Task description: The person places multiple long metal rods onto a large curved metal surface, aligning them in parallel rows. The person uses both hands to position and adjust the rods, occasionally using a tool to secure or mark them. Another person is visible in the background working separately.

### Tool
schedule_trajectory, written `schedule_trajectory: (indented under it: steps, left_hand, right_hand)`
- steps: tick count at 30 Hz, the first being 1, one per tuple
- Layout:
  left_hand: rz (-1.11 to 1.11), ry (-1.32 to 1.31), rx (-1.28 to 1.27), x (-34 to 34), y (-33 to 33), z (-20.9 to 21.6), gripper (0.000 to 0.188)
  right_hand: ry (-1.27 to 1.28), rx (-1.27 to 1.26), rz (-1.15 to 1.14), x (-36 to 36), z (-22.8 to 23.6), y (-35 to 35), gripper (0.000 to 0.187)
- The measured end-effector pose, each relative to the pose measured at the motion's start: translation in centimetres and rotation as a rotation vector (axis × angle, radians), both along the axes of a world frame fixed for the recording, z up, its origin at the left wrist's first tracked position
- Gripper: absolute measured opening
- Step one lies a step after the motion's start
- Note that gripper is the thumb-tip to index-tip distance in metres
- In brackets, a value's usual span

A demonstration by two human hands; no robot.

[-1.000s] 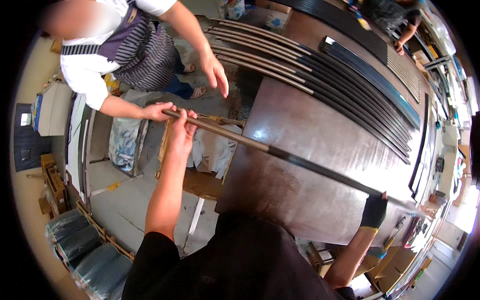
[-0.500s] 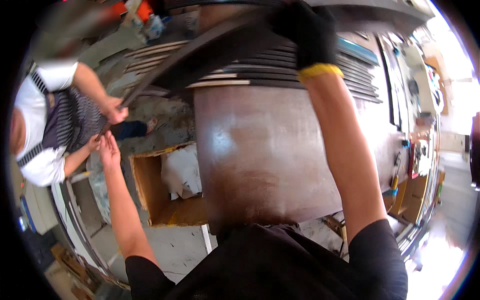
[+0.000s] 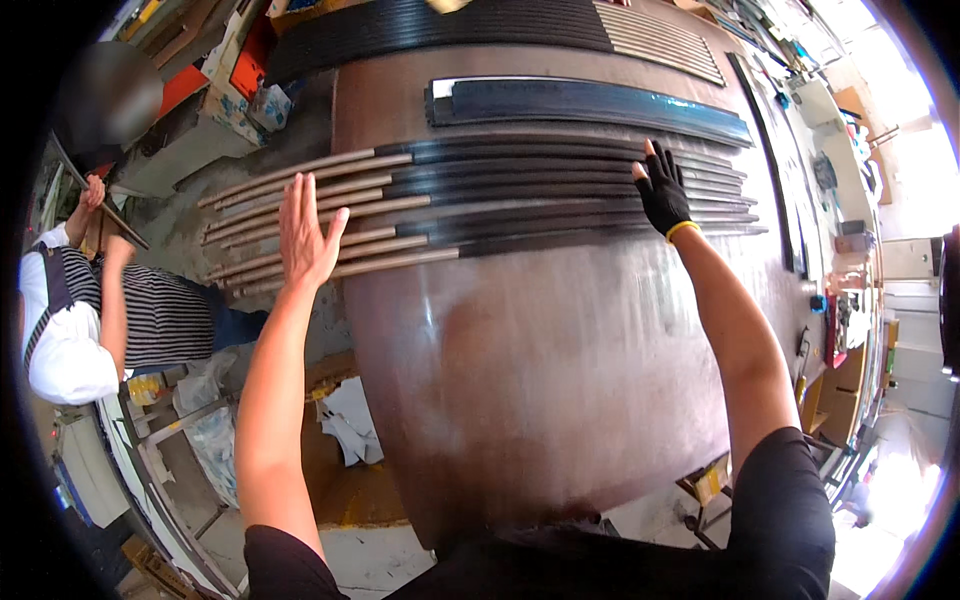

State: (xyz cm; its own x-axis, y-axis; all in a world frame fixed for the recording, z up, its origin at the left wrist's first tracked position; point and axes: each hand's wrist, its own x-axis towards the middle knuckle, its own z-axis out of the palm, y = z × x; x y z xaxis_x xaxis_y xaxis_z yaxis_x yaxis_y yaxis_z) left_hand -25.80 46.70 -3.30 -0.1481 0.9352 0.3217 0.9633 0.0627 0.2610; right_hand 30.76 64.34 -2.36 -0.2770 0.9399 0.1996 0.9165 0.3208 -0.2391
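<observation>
Several long thin rods (image 3: pixel 560 190) lie side by side across the table, mostly black, with bare tan ends (image 3: pixel 372 242) that stick out past the table's left edge. My left hand (image 3: pixel 310 235), ungloved, is over those tan ends with its fingers stretched out. Over the black lengths toward their right side is my right hand (image 3: pixel 662 195), in a black glove with bare fingertips and a yellow cuff, its fingers spread. Neither hand grips anything. Whether the palms touch the rods I cannot tell.
A glossy dark blue-black strip (image 3: pixel 600 110) lies beyond the rods on the brown table (image 3: pixel 560 340). Farther back is another row of black rods (image 3: pixel 480 35). At left a person (image 3: pixel 150 310) in a striped apron holds a dark bar (image 3: pixel 125 222). A cardboard box (image 3: pixel 375 495) stands below the table's left side.
The long dark piece stretching between my right hand and the other person is out of my hands. Both hands have come over the rods, the left moving right, the right lower.
</observation>
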Motion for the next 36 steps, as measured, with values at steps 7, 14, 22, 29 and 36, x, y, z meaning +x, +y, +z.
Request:
schedule_trajectory:
  steps: [7,14,22,29,36]
  left_hand:
    - [0.158,0.200,-0.268,-6.8,7.1,-3.9,0.083]
    - [0.122,0.219,-0.249,-5.0,7.4,-3.6,0.072]
    - [0.096,0.179,-0.202,-3.7,2.8,-3.8,0.070]
    - [0.089,0.215,-0.234,-0.7,-4.0,-3.0,0.068]
    - [0.076,0.139,-0.275,0.9,-10.4,-2.2,0.072]
  right_hand:
    - [-0.183,0.052,0.064,1.2,-4.4,3.3,0.066]
    - [-0.206,0.086,0.091,2.5,-3.6,2.9,0.064]
    - [-0.176,0.046,0.140,2.0,-2.0,-0.9,0.065]
    - [-0.140,-0.015,0.128,4.2,-1.7,-7.7,0.072]
    - [-0.146,-0.087,0.118,6.1,-1.7,-13.6,0.072]
